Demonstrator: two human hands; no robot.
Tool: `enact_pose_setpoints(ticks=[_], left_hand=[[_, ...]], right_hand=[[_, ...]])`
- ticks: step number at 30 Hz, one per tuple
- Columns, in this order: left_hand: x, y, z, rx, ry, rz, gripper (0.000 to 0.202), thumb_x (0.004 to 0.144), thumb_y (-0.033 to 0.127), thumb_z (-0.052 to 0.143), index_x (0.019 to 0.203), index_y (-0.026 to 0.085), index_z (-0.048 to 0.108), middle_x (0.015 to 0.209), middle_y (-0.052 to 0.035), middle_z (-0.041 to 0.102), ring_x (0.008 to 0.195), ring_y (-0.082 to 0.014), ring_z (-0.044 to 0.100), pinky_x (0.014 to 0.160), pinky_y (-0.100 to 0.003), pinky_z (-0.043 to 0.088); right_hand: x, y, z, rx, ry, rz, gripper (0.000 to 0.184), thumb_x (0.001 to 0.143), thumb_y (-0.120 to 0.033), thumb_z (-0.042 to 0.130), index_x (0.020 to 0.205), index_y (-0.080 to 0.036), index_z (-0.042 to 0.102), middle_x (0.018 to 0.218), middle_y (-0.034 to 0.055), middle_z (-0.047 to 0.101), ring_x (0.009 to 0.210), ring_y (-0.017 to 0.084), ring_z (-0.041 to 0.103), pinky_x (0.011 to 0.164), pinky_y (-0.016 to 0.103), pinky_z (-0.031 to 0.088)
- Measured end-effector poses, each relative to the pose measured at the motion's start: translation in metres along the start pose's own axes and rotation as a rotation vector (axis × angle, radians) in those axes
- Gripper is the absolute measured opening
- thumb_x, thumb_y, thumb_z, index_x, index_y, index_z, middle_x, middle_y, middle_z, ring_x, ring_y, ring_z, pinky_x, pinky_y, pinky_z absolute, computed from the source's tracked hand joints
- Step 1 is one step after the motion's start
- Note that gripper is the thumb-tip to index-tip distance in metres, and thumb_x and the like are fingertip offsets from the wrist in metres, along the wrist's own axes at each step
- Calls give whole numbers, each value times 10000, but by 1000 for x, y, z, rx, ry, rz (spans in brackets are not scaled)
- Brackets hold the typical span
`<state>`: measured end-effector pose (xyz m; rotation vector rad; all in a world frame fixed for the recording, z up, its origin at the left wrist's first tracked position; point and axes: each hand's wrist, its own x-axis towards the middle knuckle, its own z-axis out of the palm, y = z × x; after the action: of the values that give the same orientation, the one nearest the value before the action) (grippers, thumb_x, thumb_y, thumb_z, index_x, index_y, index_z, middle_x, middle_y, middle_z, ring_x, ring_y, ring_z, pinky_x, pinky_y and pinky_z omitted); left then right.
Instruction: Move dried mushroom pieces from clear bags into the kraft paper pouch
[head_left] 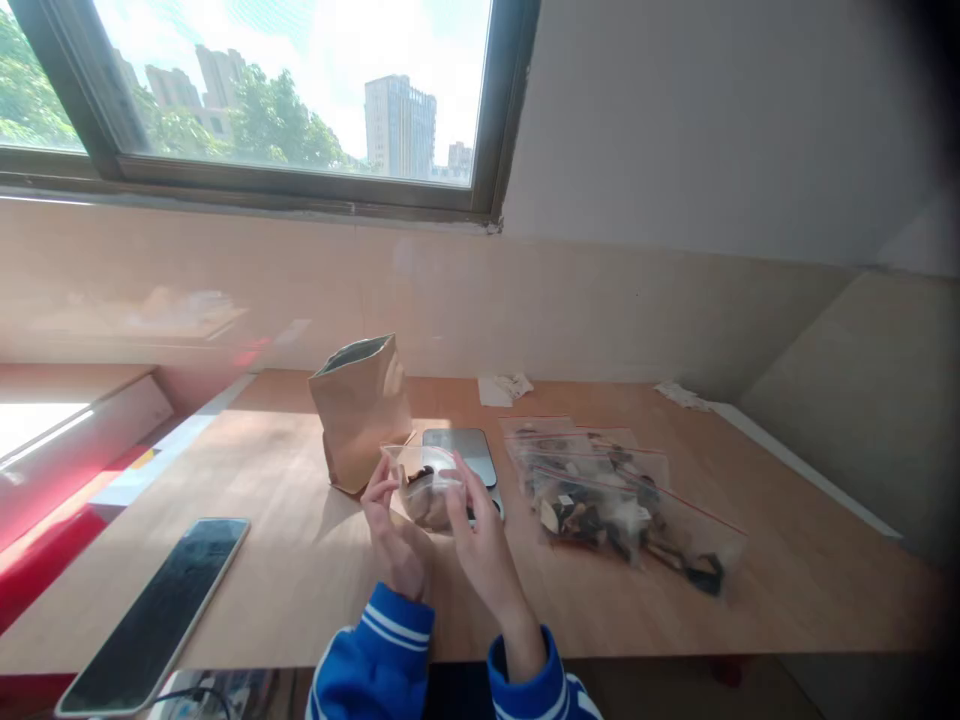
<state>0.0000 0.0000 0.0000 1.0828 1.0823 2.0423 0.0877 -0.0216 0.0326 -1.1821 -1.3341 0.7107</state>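
Observation:
Between my two hands is a clear plastic zip bag (429, 505) with brown and dark dried pieces in its lower part. My left hand (391, 530) pinches the bag's upper left edge. On the other side, my right hand (480, 520) grips its upper right edge with thumb and fingers. Just behind the bag lies a small flat scale (469, 445) with a silver plate, partly hidden by the bag and my right hand. An open brown paper bag (361, 415) stands upright behind my left hand; its contents are out of sight.
Several filled zip bags (592, 510) overlap on the table (645, 625) to the right. A tablet or large phone (161, 610) lies at the front left. White paper scraps (504, 389) rest near the wall, below a window (300, 90).

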Motion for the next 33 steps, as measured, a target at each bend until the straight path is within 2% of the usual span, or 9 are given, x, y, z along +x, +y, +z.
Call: enact_pose_setpoints(ticks=[4,7,12,16,19,24,27,30,33], left_hand=[[-1,5,-13,124,22,-73,315,914,427,449,1136,218,526,1393,-103,473,1320,-250,421,1091,-439,337],[8,6,-21,162,-68,-198,441,866,458,541,1234,217,511,1340,-107,526,1264,-252,480,1046,-411,393],[17,14,-27,143,-217,-228,401,846,484,564,1104,184,628,1070,-83,684,1030,-223,624,922,-364,473],[11,19,-24,196,-251,-238,355,821,499,586,868,167,705,847,-61,713,789,-195,652,716,-309,518],[8,22,-21,215,-257,-242,345,803,499,607,837,173,712,808,-51,711,711,-181,640,595,-274,505],[13,32,-14,257,-169,-182,349,800,504,606,820,175,721,718,-40,692,637,-160,623,594,-271,504],[17,40,-8,250,-234,-174,343,805,488,611,899,175,717,718,-36,689,635,-145,610,605,-258,503],[17,46,-6,168,-327,-213,365,826,470,595,1060,199,666,805,-31,700,664,-127,609,604,-234,504],[14,46,-7,123,-361,-233,325,830,457,597,991,185,674,908,-54,700,736,-134,625,614,-223,510]], right_hand=[[2,2,-20,78,85,29,437,960,-418,383,1298,-201,554,1317,104,581,1218,235,540,1043,425,425],[4,3,-34,136,115,40,447,960,-450,379,1289,-212,566,1303,95,598,1188,232,568,1025,417,440],[4,5,-46,78,42,25,466,960,-490,361,1287,-237,577,1201,78,663,1204,241,551,1052,430,394],[2,4,-45,73,16,16,497,959,-517,338,1282,-230,583,1053,78,712,1054,232,625,1010,401,419],[2,6,-42,64,16,11,505,951,-527,350,1250,-211,608,958,74,717,928,221,644,922,366,458],[4,23,-35,190,225,82,525,931,-573,364,1020,-160,675,662,30,641,655,173,592,658,287,471],[5,31,-30,307,364,131,495,914,-589,396,822,-164,631,600,3,583,574,142,535,580,259,430],[7,35,-28,412,476,148,475,898,-597,427,750,-175,588,576,-19,543,551,127,495,584,258,414],[9,39,-31,512,503,179,473,870,-619,456,766,-181,599,568,-22,538,528,130,476,545,262,396]])
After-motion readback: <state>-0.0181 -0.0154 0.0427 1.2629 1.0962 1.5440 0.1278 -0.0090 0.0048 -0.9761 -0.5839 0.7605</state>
